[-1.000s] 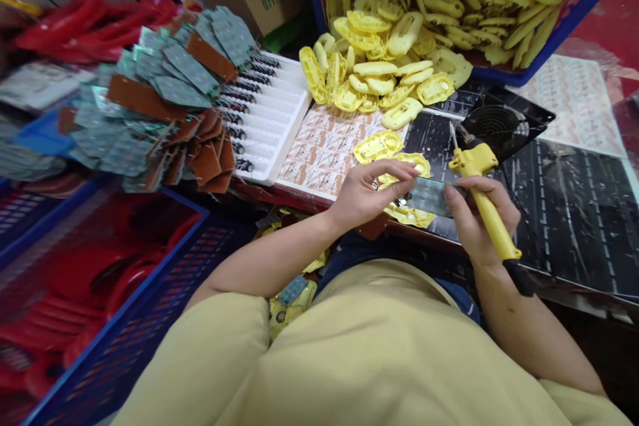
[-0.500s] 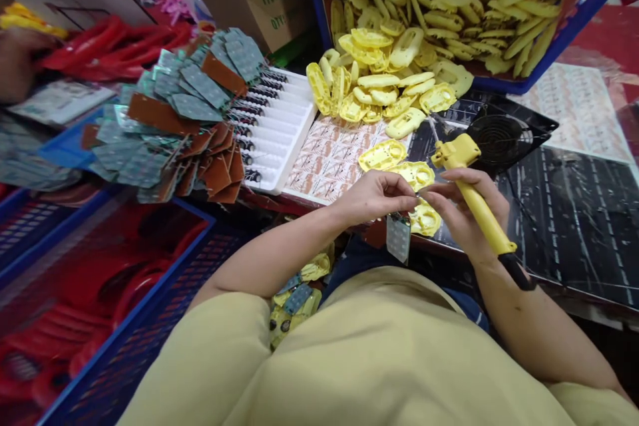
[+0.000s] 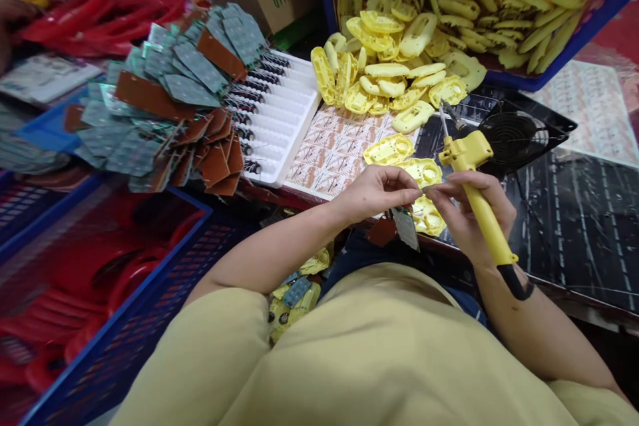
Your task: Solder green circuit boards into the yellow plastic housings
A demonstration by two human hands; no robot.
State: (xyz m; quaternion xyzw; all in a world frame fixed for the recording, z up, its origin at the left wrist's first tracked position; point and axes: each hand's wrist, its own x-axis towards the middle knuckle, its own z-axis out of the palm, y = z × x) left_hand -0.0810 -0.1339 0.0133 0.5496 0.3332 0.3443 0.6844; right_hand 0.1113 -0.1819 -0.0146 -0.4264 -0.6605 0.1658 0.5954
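Note:
My left hand point(image 3: 382, 190) is closed in a pinch at the front edge of the bench, and a small grey-green circuit board point(image 3: 405, 229) hangs down from its fingertips. My right hand point(image 3: 466, 213) grips a yellow soldering iron point(image 3: 476, 196) by the handle, tip pointing away from me, and its thumb and forefinger meet the left fingertips. Yellow plastic shells point(image 3: 426, 216) lie on the bench directly under both hands.
A heap of circuit boards point(image 3: 170, 93) lies at left beside a white compartment tray point(image 3: 279, 120). Loose yellow shells point(image 3: 389, 80) spill from a blue crate point(image 3: 549, 60) at the back. A black fan point(image 3: 509, 133) sits right of the iron. Blue baskets with red parts point(image 3: 100, 279) stand low left.
The circuit board went from held flat between both hands to hanging from the left fingertips. Both hands drew together into a pinch; the soldering iron shifted slightly.

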